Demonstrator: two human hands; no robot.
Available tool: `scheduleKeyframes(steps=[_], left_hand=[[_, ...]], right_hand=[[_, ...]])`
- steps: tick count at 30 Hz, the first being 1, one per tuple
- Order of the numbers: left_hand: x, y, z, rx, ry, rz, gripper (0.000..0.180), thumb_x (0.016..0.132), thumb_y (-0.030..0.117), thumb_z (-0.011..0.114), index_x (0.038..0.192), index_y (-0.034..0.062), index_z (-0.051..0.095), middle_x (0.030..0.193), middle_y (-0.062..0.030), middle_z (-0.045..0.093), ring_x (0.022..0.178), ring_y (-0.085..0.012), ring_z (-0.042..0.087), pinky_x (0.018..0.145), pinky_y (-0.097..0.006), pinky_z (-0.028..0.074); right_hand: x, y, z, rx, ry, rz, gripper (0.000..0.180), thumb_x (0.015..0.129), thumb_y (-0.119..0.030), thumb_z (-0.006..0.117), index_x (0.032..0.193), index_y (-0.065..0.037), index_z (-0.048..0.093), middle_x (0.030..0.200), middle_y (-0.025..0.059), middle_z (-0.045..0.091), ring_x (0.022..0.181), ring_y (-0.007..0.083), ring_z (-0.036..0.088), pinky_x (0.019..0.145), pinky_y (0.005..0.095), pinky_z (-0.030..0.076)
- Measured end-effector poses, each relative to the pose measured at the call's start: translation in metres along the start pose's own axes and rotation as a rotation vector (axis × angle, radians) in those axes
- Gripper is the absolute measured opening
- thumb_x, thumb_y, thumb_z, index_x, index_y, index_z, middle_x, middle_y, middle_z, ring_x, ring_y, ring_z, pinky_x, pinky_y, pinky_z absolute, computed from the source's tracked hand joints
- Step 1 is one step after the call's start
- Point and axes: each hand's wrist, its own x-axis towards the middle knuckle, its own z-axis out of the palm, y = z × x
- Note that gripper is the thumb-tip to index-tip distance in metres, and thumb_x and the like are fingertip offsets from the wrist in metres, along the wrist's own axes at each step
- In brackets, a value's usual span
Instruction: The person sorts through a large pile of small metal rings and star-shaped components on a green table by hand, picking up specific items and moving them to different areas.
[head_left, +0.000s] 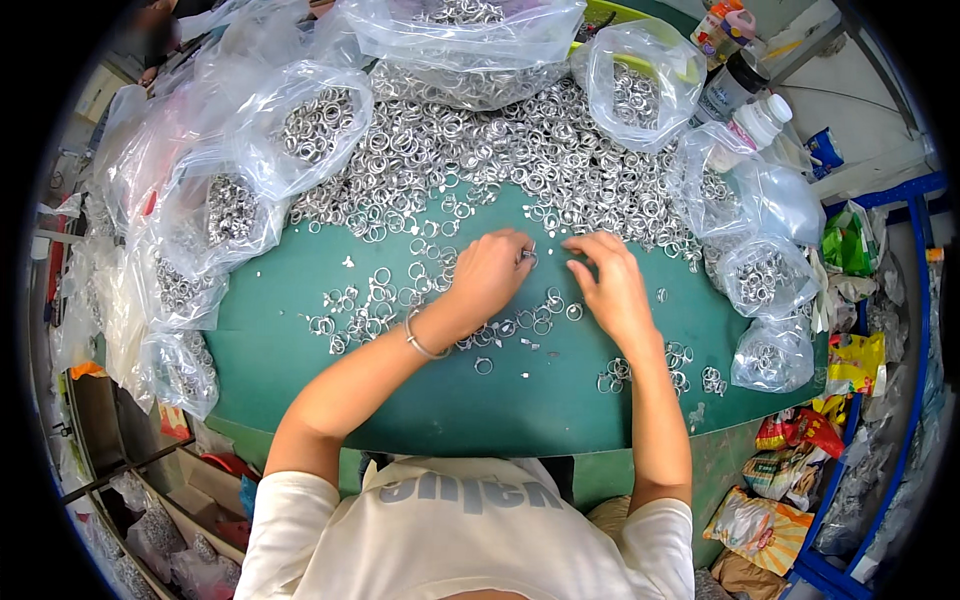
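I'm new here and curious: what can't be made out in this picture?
In the head view:
Silvery piece: partly covered by the left hand, and too small to identify.
Bottom of the ring pile: hidden under the pieces on top.
Blue shelf frame: cut off by the dark lens rim.

Large grey lettering point(470, 495), a single word, crosses the front of the person's white shirt point(440, 550) — it stands upside down in the head view. The label on the white-capped bottle point(750, 128) and the print on the yellow packet point(856, 362) and the orange-and-white packet point(758, 528) — too small to make out.
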Motion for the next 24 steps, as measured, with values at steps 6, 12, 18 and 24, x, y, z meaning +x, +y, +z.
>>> scheduleKeyframes(steps=[6,12,18,24], left_hand=[[-0.010,0.008,-0.033,-0.890,-0.368,-0.394,0.024,0.082,0.013,0.067,0.103,0.0013,0.065,0.063,0.0028,0.053,0.052,-0.0039,0.040,0.045,-0.021,0.033],[-0.022,0.023,-0.031,-0.963,-0.380,-0.363,0.020,0.082,0.012,0.067,0.099,0.0011,0.066,0.068,0.0020,0.055,0.052,-0.0022,0.042,0.045,-0.019,0.032],[-0.036,0.055,0.017,-0.757,-0.338,-0.065,0.022,0.078,0.010,0.067,0.097,-0.0002,0.065,0.078,-0.0047,0.063,0.069,-0.0113,0.058,0.064,-0.025,0.048],[-0.053,0.085,0.041,-0.541,-0.278,0.163,0.023,0.077,0.007,0.064,0.099,0.0023,0.063,0.085,-0.0123,0.066,0.069,-0.0245,0.064,0.066,-0.032,0.050]], right_hand=[[-0.001,-0.012,0.014,0.487,-0.178,0.235,0.022,0.079,0.002,0.061,0.101,-0.001,0.061,0.084,0.0080,0.061,0.070,0.0158,0.056,0.064,0.0280,0.046],[-0.025,-0.009,0.001,0.865,-0.122,0.523,0.010,0.088,-0.004,0.057,0.094,0.002,0.061,0.079,0.0030,0.064,0.065,0.0061,0.055,0.056,0.0184,0.042],[-0.073,-0.010,-0.019,1.010,0.077,0.657,0.009,0.089,-0.002,0.054,0.096,0.003,0.058,0.077,0.0052,0.061,0.062,0.0081,0.054,0.055,0.0206,0.044],[-0.125,0.007,-0.069,0.350,0.161,0.632,0.005,0.085,-0.002,0.058,0.089,0.001,0.059,0.078,0.0048,0.060,0.063,0.0127,0.053,0.056,0.0265,0.043]])
